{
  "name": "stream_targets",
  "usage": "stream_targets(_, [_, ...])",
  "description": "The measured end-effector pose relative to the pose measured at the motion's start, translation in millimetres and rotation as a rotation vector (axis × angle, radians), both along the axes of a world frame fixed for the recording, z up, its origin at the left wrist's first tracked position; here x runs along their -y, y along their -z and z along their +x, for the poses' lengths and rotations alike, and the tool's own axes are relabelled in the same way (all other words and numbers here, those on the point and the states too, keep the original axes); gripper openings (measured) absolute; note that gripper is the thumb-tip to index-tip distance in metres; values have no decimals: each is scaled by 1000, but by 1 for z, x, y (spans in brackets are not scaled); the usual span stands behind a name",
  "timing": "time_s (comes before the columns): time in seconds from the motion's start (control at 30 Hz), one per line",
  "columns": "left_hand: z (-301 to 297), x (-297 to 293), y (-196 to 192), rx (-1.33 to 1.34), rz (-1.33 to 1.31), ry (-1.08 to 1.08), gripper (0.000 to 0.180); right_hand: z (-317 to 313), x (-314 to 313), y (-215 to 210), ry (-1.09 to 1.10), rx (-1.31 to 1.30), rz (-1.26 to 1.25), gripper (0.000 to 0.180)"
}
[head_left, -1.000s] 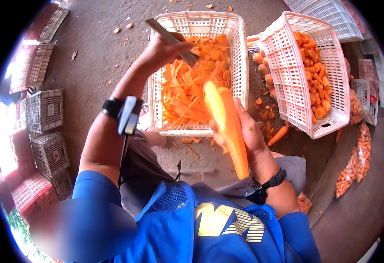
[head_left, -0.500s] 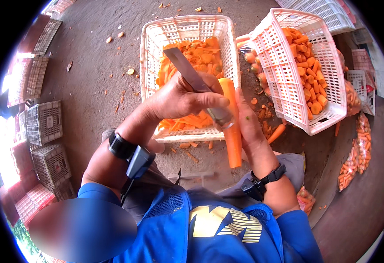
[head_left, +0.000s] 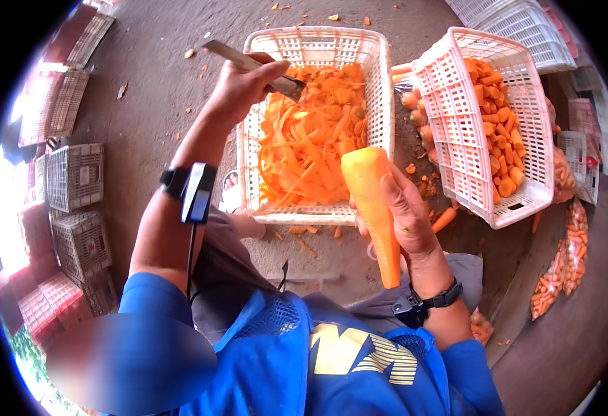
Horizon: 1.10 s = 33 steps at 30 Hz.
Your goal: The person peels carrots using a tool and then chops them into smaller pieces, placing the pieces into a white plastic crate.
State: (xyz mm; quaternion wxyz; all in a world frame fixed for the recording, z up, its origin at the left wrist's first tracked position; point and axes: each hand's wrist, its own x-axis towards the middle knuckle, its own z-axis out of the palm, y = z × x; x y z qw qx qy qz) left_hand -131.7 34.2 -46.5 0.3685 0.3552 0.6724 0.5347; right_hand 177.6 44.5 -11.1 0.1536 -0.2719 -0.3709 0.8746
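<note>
A person in a blue shirt sits over a concrete floor, seen from above, with a large peeled carrot (head_left: 373,208) upright in the right hand (head_left: 404,215). That hand is wrapped around the carrot's middle from the right side, fingers curled against it, the thick blunt end rising above the hand and the tapered tip pointing down past the wrist toward the person's lap. The left hand (head_left: 245,87) is raised forward and to the left of the carrot, well apart from it, closed around the handle of a flat metal peeler (head_left: 248,62); one end of the tool sticks out beyond the knuckles to the left, the other end reaches right, over the near basket. Directly beyond the right hand and beneath the left stands a white plastic basket (head_left: 380,90) heaped with long orange carrot peelings (head_left: 311,152). Just to the right of the right hand, a second white basket (head_left: 456,145) is tilted on its side and holds chunky cut carrot pieces (head_left: 501,132); a few whole small carrots lie in the gap between the two baskets. Scraps of peel dot the floor below the near basket, close to the carrot's lower half. A dark watch (head_left: 189,191) circles the left wrist and a dark band (head_left: 429,301) the right. Stacked grey crates (head_left: 75,177) stand far out to the left of the left arm.
</note>
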Motion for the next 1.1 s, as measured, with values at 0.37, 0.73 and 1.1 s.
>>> stream_targets(0.37, [68,6,-39,207,1,455,19,-14,2,11,25,196,363,51])
stream_targets(0.73, [66,6,-36,144,70,374,29,-10,-19,17,258,185,-140,48])
stream_targets(1.1, [129,35,-61,352,-134,936,11,-25,-14,29,188,-74,-414,54])
